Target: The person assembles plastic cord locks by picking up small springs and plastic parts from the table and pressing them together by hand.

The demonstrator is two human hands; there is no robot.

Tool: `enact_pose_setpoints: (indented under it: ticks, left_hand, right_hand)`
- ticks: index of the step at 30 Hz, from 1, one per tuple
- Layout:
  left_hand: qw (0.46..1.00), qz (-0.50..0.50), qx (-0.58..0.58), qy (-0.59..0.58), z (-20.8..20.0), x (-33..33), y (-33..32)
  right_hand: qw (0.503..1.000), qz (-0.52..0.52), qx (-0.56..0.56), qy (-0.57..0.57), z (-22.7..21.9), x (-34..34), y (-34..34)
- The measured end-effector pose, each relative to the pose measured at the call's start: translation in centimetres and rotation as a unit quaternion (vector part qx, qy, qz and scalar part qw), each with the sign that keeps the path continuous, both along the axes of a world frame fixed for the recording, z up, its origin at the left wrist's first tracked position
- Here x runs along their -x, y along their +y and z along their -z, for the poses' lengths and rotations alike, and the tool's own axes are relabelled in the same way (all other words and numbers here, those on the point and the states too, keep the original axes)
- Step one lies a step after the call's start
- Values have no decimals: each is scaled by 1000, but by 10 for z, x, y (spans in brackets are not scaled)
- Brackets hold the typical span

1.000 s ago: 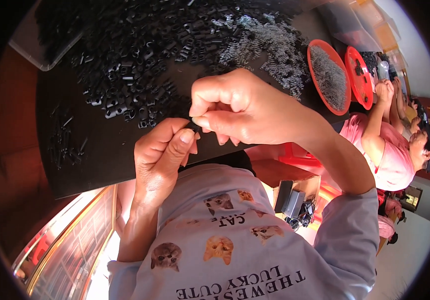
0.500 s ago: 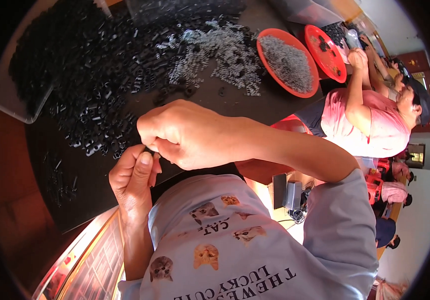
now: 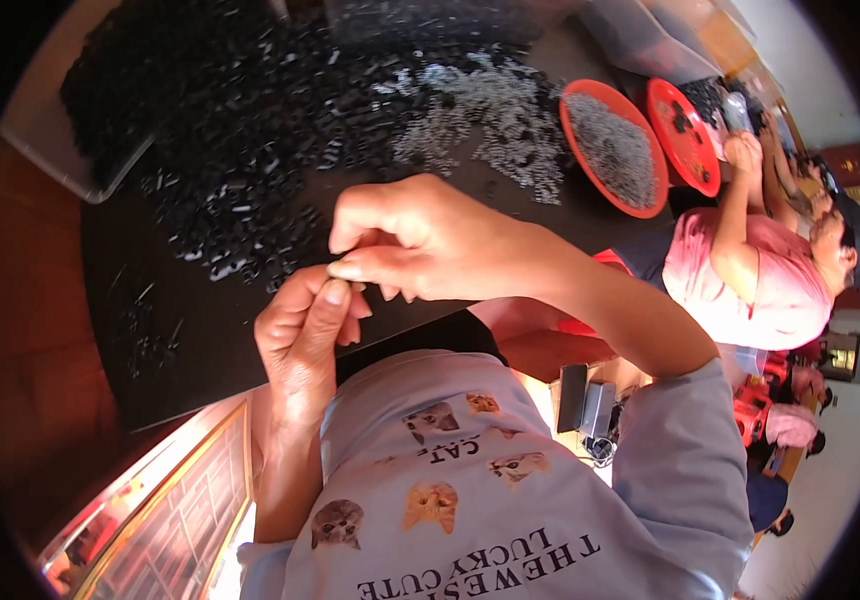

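Observation:
Over the near edge of the dark table (image 3: pixel 200 350), my two hands meet at their fingertips. My left hand (image 3: pixel 305 335) pinches with thumb and forefinger, and whatever sits between them is too small and covered to name. From the right comes my right hand (image 3: pixel 420 240), its fingers curled and its thumb tip touching the left fingertips. Its forefinger is bent above the thumb with a gap between. Beyond both hands lies a large heap of small black parts (image 3: pixel 240 130), tubular in places. Small silvery metal pieces (image 3: pixel 505 120) are spread to the right of it.
An orange-red bowl (image 3: pixel 658 200) full of silvery pieces stands at the right, beside a red tray (image 3: pixel 707 180) with a few black parts. Thin black pieces (image 3: pixel 145 325) lie at the left. A clear plastic bin (image 3: pixel 80 180) borders the heap. A co-worker in pink (image 3: pixel 750 265) sits at right.
My right hand has turned, and its forefinger has lifted off the thumb, leaving a gap. My left hand keeps its pinch. The whole view has shifted, so the table appears farther right.

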State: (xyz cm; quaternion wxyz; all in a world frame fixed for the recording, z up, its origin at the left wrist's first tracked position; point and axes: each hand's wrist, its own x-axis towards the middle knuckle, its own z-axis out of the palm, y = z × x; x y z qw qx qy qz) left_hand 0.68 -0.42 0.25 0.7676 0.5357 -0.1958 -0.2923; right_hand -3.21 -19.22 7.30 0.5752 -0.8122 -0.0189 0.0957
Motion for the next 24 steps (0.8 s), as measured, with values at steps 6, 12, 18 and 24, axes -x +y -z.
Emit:
enact_pose_setpoints:
  ticks: [6,12,18,24]
  left_hand:
    - [1000,-2,-4,16,-2,0,1]
    - [1000,7,-21,12,-2,0,3]
    - [999,7,-33,0,-2,1,2]
    - [999,2,-37,5,-2,0,0]
  right_hand:
    - [1000,-14,-19,-8,-1,1,-3]
    - [998,-54,19,23,-4,-5,-7]
    - [997,-59,36,46,-5,-5,-6]
    - [996,-44,66,-33,10,-2,-3]
